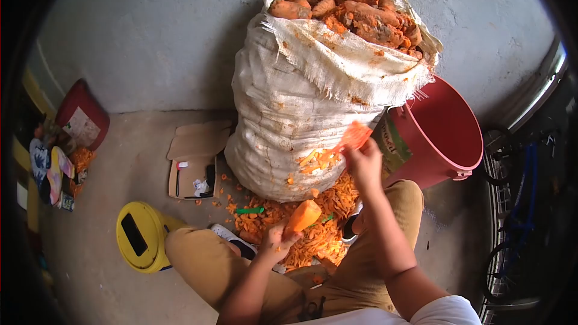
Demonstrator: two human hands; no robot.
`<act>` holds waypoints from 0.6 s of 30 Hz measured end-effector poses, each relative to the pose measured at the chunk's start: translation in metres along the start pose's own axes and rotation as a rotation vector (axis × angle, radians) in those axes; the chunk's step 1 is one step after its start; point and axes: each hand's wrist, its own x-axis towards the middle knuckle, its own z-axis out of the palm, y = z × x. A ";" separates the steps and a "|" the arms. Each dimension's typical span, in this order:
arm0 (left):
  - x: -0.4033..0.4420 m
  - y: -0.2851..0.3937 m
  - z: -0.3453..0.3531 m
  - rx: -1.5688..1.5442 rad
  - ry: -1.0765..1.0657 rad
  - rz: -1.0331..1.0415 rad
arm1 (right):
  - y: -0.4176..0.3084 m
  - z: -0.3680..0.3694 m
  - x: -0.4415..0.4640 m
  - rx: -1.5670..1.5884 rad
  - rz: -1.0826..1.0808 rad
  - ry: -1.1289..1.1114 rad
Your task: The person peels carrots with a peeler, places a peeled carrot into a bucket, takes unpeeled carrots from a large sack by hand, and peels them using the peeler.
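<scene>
My left hand [276,242] is closed around the lower end of a peeled carrot [304,215], its bright orange end pointing up and right. To the right and higher, my right hand [365,165] grips a flat reddish-orange thing [355,135], too blurred to name. Orange shavings [318,160] show beside it, in front of the sack. A large heap of carrot peelings [322,235] lies on the floor between my legs, below both hands. A green strip-like object [249,210] rests on the heap. The tall white woven sack [271,102] stands right ahead, filled with unpeeled carrots [367,18].
A red bucket [430,162] stands right of the sack. On the left are an open cardboard box [191,171] with small items and a yellow container [141,244] with a dark phone-like object on its lid. Bicycle parts [512,216] line the right side, and a wall [150,36] rises behind.
</scene>
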 end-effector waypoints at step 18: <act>0.008 0.020 0.003 0.347 0.192 0.121 | 0.016 -0.016 -0.013 0.081 0.112 -0.035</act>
